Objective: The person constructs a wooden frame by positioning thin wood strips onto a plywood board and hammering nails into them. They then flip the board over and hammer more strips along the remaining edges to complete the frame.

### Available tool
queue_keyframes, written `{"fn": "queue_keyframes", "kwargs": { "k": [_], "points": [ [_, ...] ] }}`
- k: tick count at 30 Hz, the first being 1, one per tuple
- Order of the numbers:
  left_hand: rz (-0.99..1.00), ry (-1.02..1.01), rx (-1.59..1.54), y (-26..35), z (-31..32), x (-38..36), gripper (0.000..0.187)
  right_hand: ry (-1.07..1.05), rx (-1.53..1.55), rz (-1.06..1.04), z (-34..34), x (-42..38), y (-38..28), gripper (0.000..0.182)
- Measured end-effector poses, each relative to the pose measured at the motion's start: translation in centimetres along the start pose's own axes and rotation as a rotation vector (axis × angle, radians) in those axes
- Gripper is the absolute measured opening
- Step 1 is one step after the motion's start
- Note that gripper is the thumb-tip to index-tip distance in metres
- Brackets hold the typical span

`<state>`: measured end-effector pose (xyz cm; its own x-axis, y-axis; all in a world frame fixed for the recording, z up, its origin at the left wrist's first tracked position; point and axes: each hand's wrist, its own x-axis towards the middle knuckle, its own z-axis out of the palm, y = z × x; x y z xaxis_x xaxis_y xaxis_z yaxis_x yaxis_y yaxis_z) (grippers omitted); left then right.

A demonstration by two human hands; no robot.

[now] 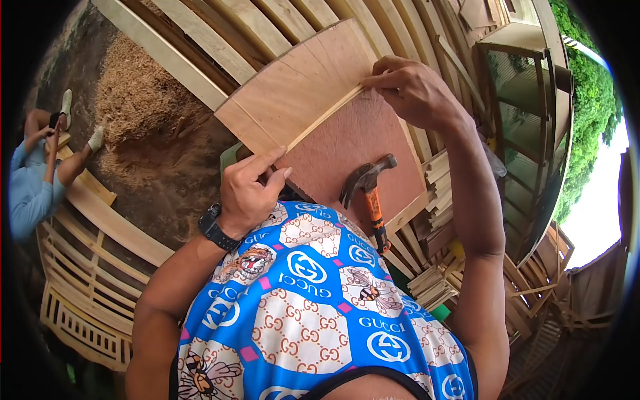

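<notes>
A thin wooden strip [327, 117] lies slantwise along the straight lower edge of a light plywood panel [293, 80] with a curved far edge. My left hand [250, 190], a black watch on its wrist, pinches the strip's near-left end between thumb and forefinger. At the far-right end, my right hand [417, 90] has its fingertips closed on the strip. Beneath them is a reddish-brown board [353, 143]. A claw hammer [371, 200] with an orange and black handle rests on that board, close to my shirt and apart from both hands.
Long wooden slats [253, 30] run behind the panel. A sawdust heap [143, 93] covers the ground at the left, where another person [37, 173] sits. Slatted wooden furniture [93, 293] stands lower left. Stacked wood pieces [440, 187] and a mesh-sided frame [527, 100] are at the right.
</notes>
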<state>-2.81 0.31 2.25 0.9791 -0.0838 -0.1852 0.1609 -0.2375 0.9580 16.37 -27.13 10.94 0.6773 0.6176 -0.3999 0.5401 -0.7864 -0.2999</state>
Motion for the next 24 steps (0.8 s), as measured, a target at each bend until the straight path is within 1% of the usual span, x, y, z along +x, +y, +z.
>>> {"fn": "queue_keyframes", "kwargs": {
  "k": [5,7,10,13,16,21,23,24],
  "points": [
    [0.012,-0.002,0.012,0.06,-0.24,-0.01,0.034,0.020,-0.020,-0.007,0.10,-0.26,-0.30,0.035],
    [0.022,0.004,0.012,-0.05,-0.24,0.00,0.034,0.022,-0.019,-0.038,0.18,-0.34,-0.15,0.026],
    [0.010,0.003,-0.017,-0.11,-0.18,0.13,0.035,0.026,0.006,-0.043,0.34,-0.33,0.02,0.025],
    [0.019,0.007,-0.024,0.15,-0.42,0.12,0.034,0.024,0.009,-0.036,0.50,-0.41,-0.08,0.025],
    [-0.018,0.001,-0.027,0.18,-0.44,0.09,0.034,0.056,0.012,-0.057,0.72,-0.48,0.10,0.024],
    [0.003,0.003,-0.026,0.16,-0.51,0.09,0.033,0.036,0.016,-0.076,0.44,-0.40,0.13,0.025],
    [-0.028,-0.009,-0.023,0.41,-0.60,0.18,0.033,0.027,0.035,-0.092,0.39,-0.20,0.20,0.025],
    [-0.049,-0.019,-0.022,0.48,-0.65,0.18,0.034,0.030,0.043,-0.081,0.28,-0.16,0.07,0.029]
  ]
}}
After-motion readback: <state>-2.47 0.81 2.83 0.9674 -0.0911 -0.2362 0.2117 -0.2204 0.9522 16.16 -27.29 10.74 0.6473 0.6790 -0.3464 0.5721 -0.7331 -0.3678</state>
